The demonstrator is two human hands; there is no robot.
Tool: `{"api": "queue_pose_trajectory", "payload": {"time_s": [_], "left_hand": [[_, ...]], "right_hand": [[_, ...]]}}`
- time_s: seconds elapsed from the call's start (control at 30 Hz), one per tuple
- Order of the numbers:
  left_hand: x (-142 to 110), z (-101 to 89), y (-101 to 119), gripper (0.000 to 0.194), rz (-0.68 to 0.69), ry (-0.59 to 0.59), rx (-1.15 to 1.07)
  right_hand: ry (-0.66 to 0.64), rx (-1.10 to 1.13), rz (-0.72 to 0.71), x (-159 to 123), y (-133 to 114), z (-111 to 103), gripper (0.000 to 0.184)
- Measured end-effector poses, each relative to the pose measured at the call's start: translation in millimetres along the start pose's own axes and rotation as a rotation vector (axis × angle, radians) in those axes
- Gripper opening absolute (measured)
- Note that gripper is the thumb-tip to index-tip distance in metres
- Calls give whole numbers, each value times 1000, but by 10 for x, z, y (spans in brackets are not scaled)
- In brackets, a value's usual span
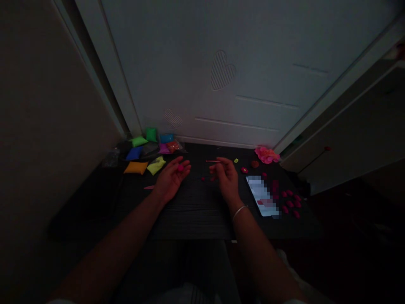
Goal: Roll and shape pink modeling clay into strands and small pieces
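My left hand [171,179] is raised over the dark table, palm turned up, with a small pink ball of clay [180,168] held at its fingers. Opposite it, my right hand [225,175] pinches a thin pink modelling tool [211,161] that points left towards the ball. A gap separates the tool's tip from the clay. On the table between the hands lies a tiny pink piece [203,179]. A pink flat tool [149,187] rests left of my left wrist, partly hidden by it.
Several coloured clay packets [136,168] lie at the back left. To the right are a lit phone [262,196], several pink clay pieces [289,202], a small pink flower [244,170] and a larger pink ruffled item [267,155]. A white panel [190,76] rises behind the table [193,219].
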State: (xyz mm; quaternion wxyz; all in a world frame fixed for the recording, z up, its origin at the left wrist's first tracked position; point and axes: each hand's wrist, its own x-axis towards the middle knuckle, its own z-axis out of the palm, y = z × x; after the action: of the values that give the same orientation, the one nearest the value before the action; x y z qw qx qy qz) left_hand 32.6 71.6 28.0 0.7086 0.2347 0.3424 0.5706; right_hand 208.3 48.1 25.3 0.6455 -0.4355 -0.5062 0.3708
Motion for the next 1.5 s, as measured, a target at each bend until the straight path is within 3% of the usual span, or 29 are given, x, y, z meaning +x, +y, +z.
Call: {"api": "queue_pose_trajectory", "payload": {"time_s": [0.27,0.4,0.67,0.87,1.0,1.17,1.37,1.5], "left_hand": [[-64,43,29,13,-57,-2,46],[-73,53,39,13,-51,-10,44],[-55,41,23,13,-42,6,27],[-58,47,24,12,-37,13,32],[-56,48,20,11,-37,15,36],[-50,39,16,11,-35,17,34],[-42,31,10,11,-38,12,33],[-38,27,9,10,-39,6,31]], "right_hand": [[135,223,118,47,-16,-16,16],[127,317,156,67,-31,-7,17],[230,192,171,99,87,-60,26],[159,351,247,84,19,-31,27],[157,337,288,75,-10,-31,26],[140,362,272,90,-6,-51,15],[76,442,281,78,-42,-39,21],[152,417,308,83,-35,-48,18]]}}
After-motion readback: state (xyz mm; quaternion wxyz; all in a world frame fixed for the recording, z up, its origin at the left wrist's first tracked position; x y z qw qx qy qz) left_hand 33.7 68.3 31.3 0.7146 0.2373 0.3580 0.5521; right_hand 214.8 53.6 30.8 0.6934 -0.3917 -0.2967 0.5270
